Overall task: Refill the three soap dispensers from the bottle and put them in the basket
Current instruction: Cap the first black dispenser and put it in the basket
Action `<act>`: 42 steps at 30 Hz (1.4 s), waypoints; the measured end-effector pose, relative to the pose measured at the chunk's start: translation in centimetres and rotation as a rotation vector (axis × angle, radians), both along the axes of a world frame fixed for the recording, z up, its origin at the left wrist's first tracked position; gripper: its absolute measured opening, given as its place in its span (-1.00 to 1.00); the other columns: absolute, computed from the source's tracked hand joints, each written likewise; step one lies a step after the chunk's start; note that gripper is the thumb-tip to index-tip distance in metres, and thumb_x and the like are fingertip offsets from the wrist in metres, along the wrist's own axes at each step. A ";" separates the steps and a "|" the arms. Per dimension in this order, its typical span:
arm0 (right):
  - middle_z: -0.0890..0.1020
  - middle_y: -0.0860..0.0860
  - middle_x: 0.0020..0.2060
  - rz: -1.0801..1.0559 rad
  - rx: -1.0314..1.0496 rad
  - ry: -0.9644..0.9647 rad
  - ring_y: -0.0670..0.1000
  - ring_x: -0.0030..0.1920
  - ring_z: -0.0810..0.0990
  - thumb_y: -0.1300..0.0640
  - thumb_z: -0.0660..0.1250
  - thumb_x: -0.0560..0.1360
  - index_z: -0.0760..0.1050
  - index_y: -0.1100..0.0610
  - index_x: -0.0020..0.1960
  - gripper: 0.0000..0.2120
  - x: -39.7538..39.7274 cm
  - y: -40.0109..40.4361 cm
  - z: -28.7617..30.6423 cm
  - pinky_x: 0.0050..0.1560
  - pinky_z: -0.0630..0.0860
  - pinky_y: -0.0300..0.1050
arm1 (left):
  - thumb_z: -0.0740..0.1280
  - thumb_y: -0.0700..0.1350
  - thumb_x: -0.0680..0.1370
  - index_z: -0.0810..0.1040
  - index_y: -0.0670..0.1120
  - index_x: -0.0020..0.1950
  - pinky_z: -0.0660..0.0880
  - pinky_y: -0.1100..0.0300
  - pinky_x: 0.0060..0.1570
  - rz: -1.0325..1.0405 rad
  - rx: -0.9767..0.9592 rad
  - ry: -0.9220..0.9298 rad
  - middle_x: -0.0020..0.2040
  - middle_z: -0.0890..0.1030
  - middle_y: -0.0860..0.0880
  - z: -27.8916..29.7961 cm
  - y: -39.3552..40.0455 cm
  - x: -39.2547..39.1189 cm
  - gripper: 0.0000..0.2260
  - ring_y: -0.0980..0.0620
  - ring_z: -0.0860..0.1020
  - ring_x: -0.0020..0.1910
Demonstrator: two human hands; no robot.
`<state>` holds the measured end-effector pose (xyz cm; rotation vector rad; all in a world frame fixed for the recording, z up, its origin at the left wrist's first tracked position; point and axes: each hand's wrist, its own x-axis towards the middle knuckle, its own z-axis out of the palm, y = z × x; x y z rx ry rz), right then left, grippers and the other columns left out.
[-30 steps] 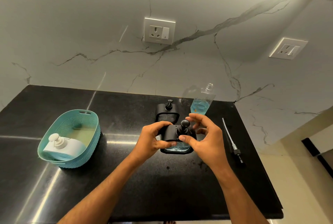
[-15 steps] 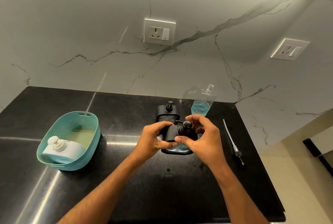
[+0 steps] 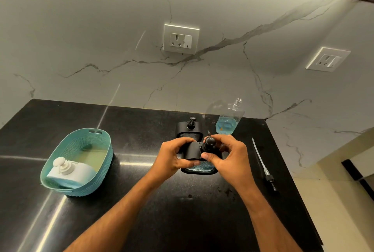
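The counter (image 3: 60, 221) under my arms was polished black stone, glossy enough to throw back streaks of light. The wall (image 3: 81, 28) behind was smooth white marble with grey veins. The basket (image 3: 97, 170) looked like teal plastic moulded in a woven texture. The dispenser (image 3: 193, 150) I held had a matt black top over a ribbed clear base; the bottle (image 3: 228, 118) was clear plastic.
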<state>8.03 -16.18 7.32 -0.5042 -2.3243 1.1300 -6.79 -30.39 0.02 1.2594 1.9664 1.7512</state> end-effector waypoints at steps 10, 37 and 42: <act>0.64 -0.02 0.02 0.052 -0.037 0.001 -0.12 0.06 0.61 0.19 0.65 0.34 0.68 -0.02 0.19 -0.56 -0.9 0.2 0.0 0.06 0.54 -0.34 | 0.60 0.08 0.35 0.62 0.08 0.21 0.65 -0.01 0.13 -0.012 -0.025 0.007 0.07 0.69 0.15 0.9 0.1 -0.6 -0.54 0.08 0.68 0.10; 0.67 -0.28 0.04 0.218 0.095 -0.090 -0.24 0.12 0.64 0.22 0.68 0.20 0.65 -0.06 0.21 -0.39 -3.6 0.1 0.9 0.13 0.61 -0.24 | 0.59 -0.20 0.47 0.55 -0.13 0.37 0.57 0.07 0.31 -0.069 -0.084 -0.107 0.25 0.65 -0.03 2.8 -4.8 -3.8 -0.50 -0.01 0.62 0.28; 0.71 -0.24 -0.04 0.253 0.091 -0.030 -0.18 0.04 0.69 0.21 0.69 0.19 0.69 -0.02 0.15 -0.45 -6.8 -3.0 1.0 0.04 0.65 -0.23 | 0.56 -0.29 0.46 0.54 -0.11 0.40 0.54 0.10 0.36 0.003 -0.097 0.024 0.27 0.64 -0.01 4.6 -8.4 -6.1 -0.47 0.01 0.61 0.31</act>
